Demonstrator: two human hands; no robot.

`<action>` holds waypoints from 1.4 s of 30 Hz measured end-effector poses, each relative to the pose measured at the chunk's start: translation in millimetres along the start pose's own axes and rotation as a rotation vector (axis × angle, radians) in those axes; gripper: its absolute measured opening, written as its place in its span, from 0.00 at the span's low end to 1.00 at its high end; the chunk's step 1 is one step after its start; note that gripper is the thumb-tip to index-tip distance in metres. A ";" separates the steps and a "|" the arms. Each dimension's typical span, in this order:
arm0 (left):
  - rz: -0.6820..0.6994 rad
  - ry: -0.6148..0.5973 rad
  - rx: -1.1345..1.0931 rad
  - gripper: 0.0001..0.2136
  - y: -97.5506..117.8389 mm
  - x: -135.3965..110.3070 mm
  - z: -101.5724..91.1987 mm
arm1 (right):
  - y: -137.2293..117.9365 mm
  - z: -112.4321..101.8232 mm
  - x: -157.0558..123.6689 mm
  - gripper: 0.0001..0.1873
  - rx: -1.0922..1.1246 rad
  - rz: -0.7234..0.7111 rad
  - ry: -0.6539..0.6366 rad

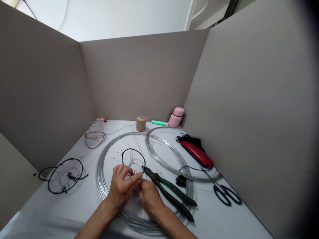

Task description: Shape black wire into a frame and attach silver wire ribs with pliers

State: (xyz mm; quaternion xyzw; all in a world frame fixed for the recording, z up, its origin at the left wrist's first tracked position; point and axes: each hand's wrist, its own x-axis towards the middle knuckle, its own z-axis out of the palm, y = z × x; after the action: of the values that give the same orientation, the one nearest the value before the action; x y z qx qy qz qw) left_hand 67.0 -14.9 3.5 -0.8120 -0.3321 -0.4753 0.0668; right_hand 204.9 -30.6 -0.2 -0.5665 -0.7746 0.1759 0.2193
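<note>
My left hand (122,186) and my right hand (149,196) meet low in the middle of the white table (62,212). Both have their fingers pinched together on a small frame of thin silver wire (136,169), which joins a black wire hoop (133,156) lying just beyond my fingers. Green-handled pliers (171,192) lie touching the right side of my right hand, jaws pointing at the hoop. All this sits inside a big coil of silver wire (102,172).
A second wire coil (159,156) lies to the right, near a red case (196,153), black cord (190,139) and black scissors (226,194). A black wire form (64,176) and a tan one (94,137) lie left. Twine spool (141,123), pink bottle (176,117) stand behind. Grey partitions enclose the table.
</note>
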 end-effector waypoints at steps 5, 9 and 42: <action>-0.037 -0.193 -0.240 0.12 -1.7 -0.2 -2.6 | 10.6 8.8 -6.5 0.14 0.046 -0.121 0.171; -0.241 -0.235 -0.350 0.12 -2.1 2.8 -6.6 | 16.6 17.3 -10.6 0.16 0.038 -0.187 0.259; 0.161 -0.082 0.081 0.14 8.4 -10.7 -34.8 | 25.6 -18.1 -49.6 0.09 0.217 -0.025 0.392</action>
State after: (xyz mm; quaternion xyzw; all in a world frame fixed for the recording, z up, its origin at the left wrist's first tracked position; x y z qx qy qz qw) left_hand 43.3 -41.3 15.3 -0.8514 -0.2873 -0.4210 0.1241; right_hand 248.2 -69.8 -5.3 -0.5532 -0.7008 0.1417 0.4275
